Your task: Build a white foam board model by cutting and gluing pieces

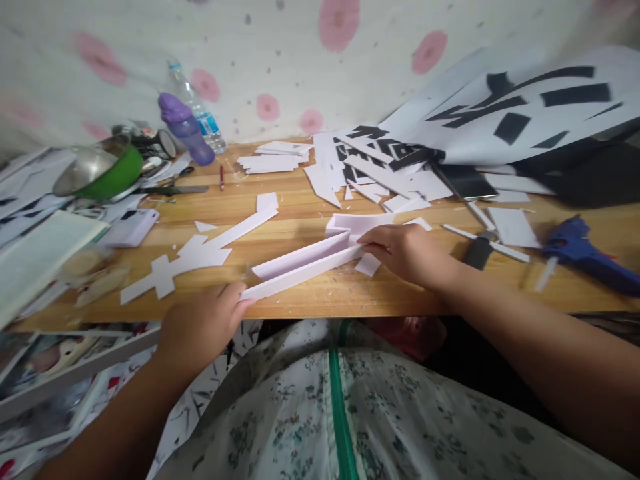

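Observation:
A white foam-board piece (300,275) with a long, narrow channel and upright side walls lies slantwise near the table's front edge. Its near left end is pinched between the thumb and fingers of my left hand (207,323). My right hand (407,250) grips the near wall close to the wider, angled far end. Beneath my right hand, a small white scrap (368,265) shows on the wood. To the left lies a flat white cutout (185,260) with several arms, apart from both hands.
A blue glue gun (593,253) lies at the right. White and black offcuts (380,167) are heaped at the back. A green bowl (113,177), purple bottle (187,130), clear bottle (205,117) and phone (131,227) stand or lie leftward. A red pen (221,178) is behind.

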{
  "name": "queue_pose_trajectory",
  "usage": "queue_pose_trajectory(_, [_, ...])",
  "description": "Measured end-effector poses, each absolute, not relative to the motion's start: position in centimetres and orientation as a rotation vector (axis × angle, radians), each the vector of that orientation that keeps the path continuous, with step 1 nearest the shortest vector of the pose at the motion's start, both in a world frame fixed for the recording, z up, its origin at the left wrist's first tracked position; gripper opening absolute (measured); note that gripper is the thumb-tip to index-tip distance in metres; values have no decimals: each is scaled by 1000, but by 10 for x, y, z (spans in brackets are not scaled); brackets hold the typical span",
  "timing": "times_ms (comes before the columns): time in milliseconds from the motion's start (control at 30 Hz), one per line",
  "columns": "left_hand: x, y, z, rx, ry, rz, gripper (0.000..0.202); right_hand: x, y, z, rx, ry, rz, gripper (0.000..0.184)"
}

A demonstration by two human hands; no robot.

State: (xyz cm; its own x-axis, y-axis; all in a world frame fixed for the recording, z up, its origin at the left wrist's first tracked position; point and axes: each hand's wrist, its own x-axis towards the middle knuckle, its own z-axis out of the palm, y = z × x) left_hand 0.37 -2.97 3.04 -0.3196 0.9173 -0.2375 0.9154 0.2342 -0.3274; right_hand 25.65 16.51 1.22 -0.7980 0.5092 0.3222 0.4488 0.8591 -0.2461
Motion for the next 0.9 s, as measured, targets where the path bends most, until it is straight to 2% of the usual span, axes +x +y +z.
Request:
queue_pose_trajectory(367, [5, -28, 31, -1814, -2506, 648, 34, 256, 167, 10, -743, -2636, 124, 22])
queue_pose_trajectory(767, [6, -27, 33, -1834, -2503, 638, 31, 253, 161, 13, -790, -2680, 166, 20])
queue_pose_trajectory(833, [2, -31, 30, -1845, -2506, 605, 31, 254, 160, 21, -781, -2719, 160, 21])
queue_pose_trajectory(900, [-9, -37, 19, -1917, -2493, 413, 36, 262, 163, 33, -738, -2711, 141, 23])
